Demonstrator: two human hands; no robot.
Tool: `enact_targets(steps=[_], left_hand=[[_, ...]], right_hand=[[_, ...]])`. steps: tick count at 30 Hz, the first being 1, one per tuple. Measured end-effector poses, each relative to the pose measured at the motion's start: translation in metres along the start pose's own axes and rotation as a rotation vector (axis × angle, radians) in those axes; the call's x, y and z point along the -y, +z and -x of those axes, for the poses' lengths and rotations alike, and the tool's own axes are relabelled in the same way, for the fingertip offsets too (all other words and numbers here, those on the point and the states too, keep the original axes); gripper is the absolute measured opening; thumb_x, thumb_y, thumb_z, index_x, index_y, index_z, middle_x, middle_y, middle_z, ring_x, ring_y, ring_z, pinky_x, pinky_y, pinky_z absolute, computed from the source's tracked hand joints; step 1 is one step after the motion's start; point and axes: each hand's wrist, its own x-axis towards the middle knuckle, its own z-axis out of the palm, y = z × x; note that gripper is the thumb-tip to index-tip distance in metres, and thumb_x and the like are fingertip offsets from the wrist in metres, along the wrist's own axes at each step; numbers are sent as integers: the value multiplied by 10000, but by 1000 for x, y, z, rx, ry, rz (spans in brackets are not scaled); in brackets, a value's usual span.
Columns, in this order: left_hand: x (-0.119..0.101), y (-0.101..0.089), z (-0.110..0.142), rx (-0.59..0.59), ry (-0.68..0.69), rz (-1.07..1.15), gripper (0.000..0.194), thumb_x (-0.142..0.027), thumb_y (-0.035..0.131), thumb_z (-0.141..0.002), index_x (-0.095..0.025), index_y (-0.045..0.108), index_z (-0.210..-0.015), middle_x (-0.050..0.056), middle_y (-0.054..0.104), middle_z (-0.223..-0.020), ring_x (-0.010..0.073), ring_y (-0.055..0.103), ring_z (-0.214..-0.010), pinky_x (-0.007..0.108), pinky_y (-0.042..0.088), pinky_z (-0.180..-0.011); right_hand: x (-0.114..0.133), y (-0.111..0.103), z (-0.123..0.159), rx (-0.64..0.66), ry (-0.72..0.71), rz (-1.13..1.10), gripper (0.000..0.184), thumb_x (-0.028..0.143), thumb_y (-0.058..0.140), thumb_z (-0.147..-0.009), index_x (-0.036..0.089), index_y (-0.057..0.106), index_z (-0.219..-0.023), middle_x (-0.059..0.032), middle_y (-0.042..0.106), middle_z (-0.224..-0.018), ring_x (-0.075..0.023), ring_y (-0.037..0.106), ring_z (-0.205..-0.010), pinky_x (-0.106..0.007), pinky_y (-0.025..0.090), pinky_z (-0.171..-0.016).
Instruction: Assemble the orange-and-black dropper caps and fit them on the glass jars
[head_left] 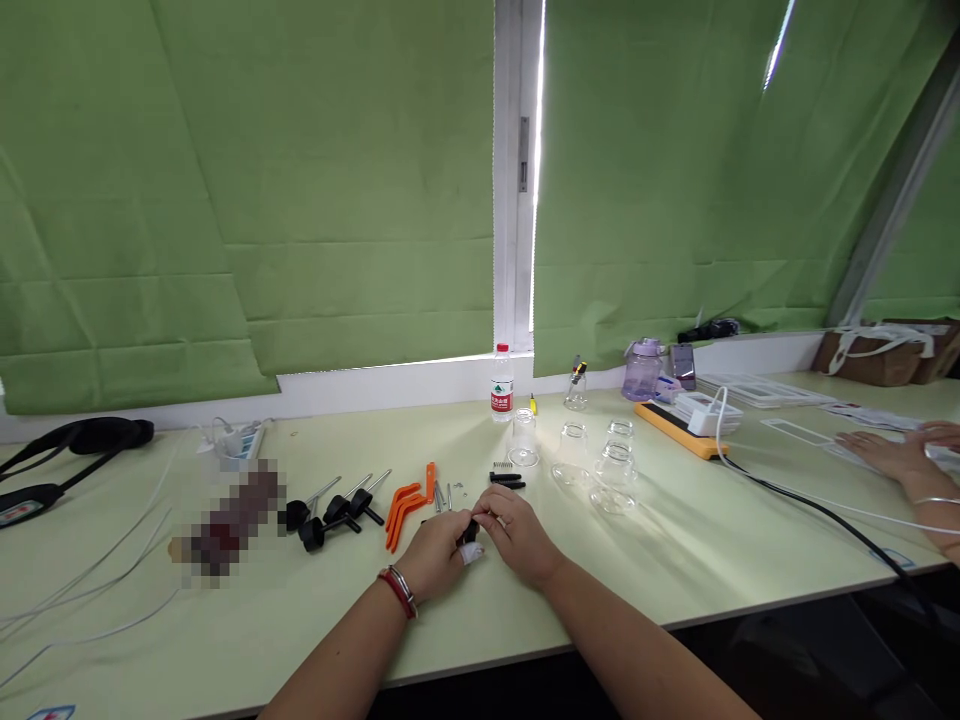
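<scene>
My left hand (433, 552) and my right hand (517, 535) meet over the pale green table (675, 560), fingers pinched together around a small black part (469, 531). A white bit shows under it, at my left fingertips. A red bracelet circles my left wrist. Just beyond my hands lie orange plastic handles (405, 505), thin metal pins (442, 494), a small spring and black rods (507, 481). To the left lie three black pump pieces with metal stems (337, 510). Several clear glass cups (611, 470) stand to the right.
A water bottle (502, 383) stands by the window ledge. A purple jug (643, 368), an orange-edged device with a white box (694, 418) and a black cable (817, 510) lie right. Another person's hands (896, 455) rest at far right. A black strap (71, 445) and power strip (240, 438) lie left.
</scene>
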Motion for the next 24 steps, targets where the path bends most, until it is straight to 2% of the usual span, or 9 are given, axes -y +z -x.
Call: enact_targets(steps=[18,21,24], left_hand=[[-1,-1,0,3,-10,14,100,-288,526,-785,-195,492,-772,7,555,-736,154,474,-672,248,349,-610],[-3,-3,0,13,-20,20,91,-281,528,-779,-198,493,-770,0,551,-725,150,471,-663,245,346,-602],[-5,-5,0,25,-30,30,80,-274,530,-774,-200,500,-786,-3,559,-731,147,474,-663,241,343,-598]], right_hand=[[-3,1,2,25,15,18,162,143,438,-868,188,558,-769,-15,559,-761,-135,516,-731,-258,414,-685],[-9,0,1,-3,80,90,194,162,421,-880,191,583,-778,-29,578,-780,-151,527,-766,-272,421,-701],[-20,-1,0,-26,226,259,182,140,453,-852,194,626,-834,-60,614,-860,-191,535,-863,-310,419,-766]])
